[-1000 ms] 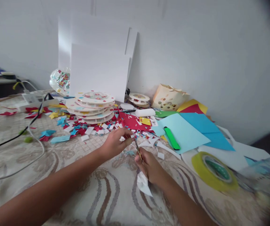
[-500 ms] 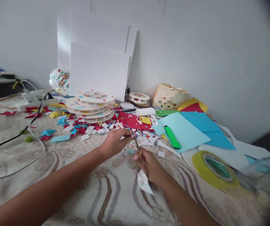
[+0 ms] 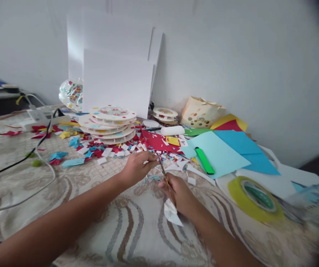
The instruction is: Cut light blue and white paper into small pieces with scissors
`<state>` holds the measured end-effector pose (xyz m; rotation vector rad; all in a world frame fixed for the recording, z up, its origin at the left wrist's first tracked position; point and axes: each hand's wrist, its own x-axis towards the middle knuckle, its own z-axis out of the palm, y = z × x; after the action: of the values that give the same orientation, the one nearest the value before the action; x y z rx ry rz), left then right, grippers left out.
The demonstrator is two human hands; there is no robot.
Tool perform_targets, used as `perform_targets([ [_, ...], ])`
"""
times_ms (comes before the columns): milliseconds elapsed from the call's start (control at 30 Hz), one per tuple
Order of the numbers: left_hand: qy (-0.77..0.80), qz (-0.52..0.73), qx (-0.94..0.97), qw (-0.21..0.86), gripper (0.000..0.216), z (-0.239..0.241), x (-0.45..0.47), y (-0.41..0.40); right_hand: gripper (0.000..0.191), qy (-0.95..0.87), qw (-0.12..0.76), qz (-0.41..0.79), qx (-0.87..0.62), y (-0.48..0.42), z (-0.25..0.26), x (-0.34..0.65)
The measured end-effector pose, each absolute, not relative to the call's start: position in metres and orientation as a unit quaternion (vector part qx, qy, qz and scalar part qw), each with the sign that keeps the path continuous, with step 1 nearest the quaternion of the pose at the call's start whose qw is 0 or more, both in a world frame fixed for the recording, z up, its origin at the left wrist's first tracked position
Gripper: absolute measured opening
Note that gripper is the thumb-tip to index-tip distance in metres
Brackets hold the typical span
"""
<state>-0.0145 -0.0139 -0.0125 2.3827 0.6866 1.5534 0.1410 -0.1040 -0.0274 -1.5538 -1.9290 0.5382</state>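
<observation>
My right hand [image 3: 180, 194] is closed around a pair of scissors [image 3: 163, 172], its thin blades angled up and away to the left. At the blade tips, my left hand [image 3: 138, 167] pinches with thumb and forefinger; whatever is between them is too small to make out. A crumpled white paper piece [image 3: 172, 214] shows just below the right hand; whether the hand touches it is unclear. Beyond both hands lies a red paper sheet [image 3: 159, 141] strewn with tiny cut scraps. Small white squares [image 3: 108, 152] and coloured paper stars [image 3: 57, 156] are scattered to the left.
Stacked white rings [image 3: 112, 139] stand behind the scraps, before leaning white boards [image 3: 117, 81]. To the right are a green cutter [image 3: 204, 160], light-blue paper [image 3: 220, 152], a yellow tape roll [image 3: 237, 196] and a cream bag [image 3: 202, 113]. Cables [image 3: 44, 163] cross the left side.
The view has shifted slightly. Both hands stay almost in place, and the scissor blades look a little closer together at the left fingertips.
</observation>
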Motion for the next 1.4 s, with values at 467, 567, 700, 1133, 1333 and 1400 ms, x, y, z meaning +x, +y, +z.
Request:
perform_targets([
  [467, 0.252, 0.504, 0.812, 0.152, 0.005, -0.011, -0.013, -0.015, 0.042, -0.681, 0.342, 0.288, -0.58, -0.102, -0.034, 0.144],
  [567, 0.254, 0.479, 0.818, 0.19, 0.007, -0.008, -0.014, -0.015, 0.044, -0.688, 0.344, 0.287, -0.571, -0.101, -0.035, 0.145],
  [700, 0.265, 0.448, 0.806, 0.281, 0.011, -0.007, -0.014, -0.012, 0.046, -0.692, 0.33, 0.297, -0.569, -0.102, -0.032, 0.145],
  [1133, 0.196, 0.427, 0.788, 0.398, 0.02, -0.002, -0.021, 0.004, 0.051, -0.693, 0.317, 0.344, -0.549, -0.097, -0.04, 0.152],
  [1333, 0.171, 0.365, 0.768, 0.497, 0.021, 0.007, -0.024, 0.0, 0.056, -0.681, 0.328, 0.419, -0.503, -0.095, -0.045, 0.157],
  [1400, 0.167, 0.336, 0.747, 0.548, 0.023, 0.01, -0.025, -0.002, 0.057, -0.681, 0.329, 0.437, -0.487, -0.095, -0.047, 0.159],
])
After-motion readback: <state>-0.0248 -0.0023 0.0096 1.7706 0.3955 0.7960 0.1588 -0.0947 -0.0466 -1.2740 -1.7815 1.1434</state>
